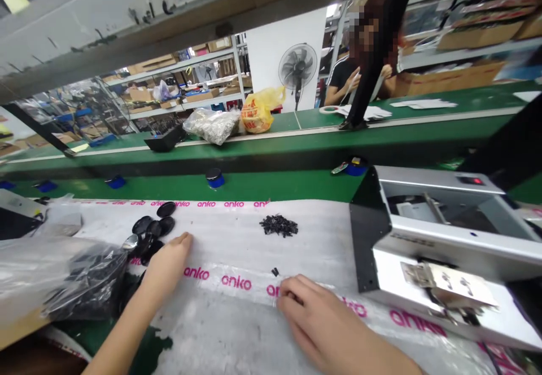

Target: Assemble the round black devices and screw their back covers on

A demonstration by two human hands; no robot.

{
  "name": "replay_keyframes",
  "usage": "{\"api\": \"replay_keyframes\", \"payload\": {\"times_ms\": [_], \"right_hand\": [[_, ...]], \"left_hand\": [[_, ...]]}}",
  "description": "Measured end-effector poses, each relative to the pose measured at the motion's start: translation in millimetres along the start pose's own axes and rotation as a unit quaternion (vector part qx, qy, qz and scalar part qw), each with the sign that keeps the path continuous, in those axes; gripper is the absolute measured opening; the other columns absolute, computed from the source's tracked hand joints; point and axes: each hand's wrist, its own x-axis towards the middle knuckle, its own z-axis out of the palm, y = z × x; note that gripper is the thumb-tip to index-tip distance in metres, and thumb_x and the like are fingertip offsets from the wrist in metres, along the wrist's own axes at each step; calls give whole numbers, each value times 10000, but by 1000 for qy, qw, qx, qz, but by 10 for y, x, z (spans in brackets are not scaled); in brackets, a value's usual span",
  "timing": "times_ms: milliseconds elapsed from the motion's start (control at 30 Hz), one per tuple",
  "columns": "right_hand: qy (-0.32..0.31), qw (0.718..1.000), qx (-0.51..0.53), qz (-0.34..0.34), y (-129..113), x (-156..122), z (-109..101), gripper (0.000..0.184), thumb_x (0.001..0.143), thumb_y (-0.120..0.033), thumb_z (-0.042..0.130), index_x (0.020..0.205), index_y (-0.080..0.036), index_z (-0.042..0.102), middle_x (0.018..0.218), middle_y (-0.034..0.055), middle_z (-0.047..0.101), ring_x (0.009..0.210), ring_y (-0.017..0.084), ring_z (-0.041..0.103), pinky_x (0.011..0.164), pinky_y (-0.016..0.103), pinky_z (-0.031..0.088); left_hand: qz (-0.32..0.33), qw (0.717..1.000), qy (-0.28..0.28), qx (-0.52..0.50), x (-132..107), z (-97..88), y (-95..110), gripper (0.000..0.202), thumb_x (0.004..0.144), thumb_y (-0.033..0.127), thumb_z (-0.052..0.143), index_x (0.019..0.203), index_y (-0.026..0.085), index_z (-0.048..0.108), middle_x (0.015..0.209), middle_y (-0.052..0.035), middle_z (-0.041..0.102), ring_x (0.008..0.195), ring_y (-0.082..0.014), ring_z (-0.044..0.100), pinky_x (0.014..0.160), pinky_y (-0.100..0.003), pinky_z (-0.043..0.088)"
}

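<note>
My left hand point(166, 267) lies on the white foam sheet point(237, 239) printed with pink "anko" words. Its fingers curl over several black oval parts point(152, 229), though I cannot tell whether it grips one. My right hand point(322, 318) rests low on the sheet, fingertips drawn together just right of one small black piece point(275, 271); whether anything is between them is hidden. A small heap of black pieces point(278, 225) lies farther back.
A white and black machine point(444, 239) stands at the right. A clear bag of black parts point(80, 284) lies at the left. Blue caps point(215, 178) sit on the green conveyor. A person sits across the far bench beside bags and a fan.
</note>
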Motion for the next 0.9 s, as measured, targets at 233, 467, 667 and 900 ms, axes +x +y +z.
{"api": "replay_keyframes", "payload": {"times_ms": [233,467,667,900], "right_hand": [[4,1000,-11,5,-57,-10,-12,242,834,-12,453,956,-169,591,1042,76,581,945,226,563,789,380,538],[5,1000,9,15,-59,-36,-15,244,826,-21,483,963,-187,599,1067,66,575,968,230,556,801,383,539],[12,1000,15,10,-43,-32,-12,228,838,-29,481,955,-182,602,1054,57,570,973,205,542,825,350,524],[12,1000,-5,-5,-64,-41,-95,120,882,-116,506,937,-169,598,1028,58,586,952,187,532,820,300,493]], "left_hand": [[20,998,17,53,-168,262,45,369,827,19,401,1024,133,691,1130,-201,707,1081,-331,661,880,-430,539],[49,996,74,4,35,218,-219,336,878,170,403,1042,161,697,1047,-143,725,947,-280,692,845,-363,536],[31,994,99,-38,530,261,-407,347,869,308,417,908,155,725,988,-134,748,900,-272,707,861,-344,525],[74,994,65,-42,523,183,-372,266,809,251,412,813,227,676,897,-58,740,880,-271,685,853,-379,530]]}}
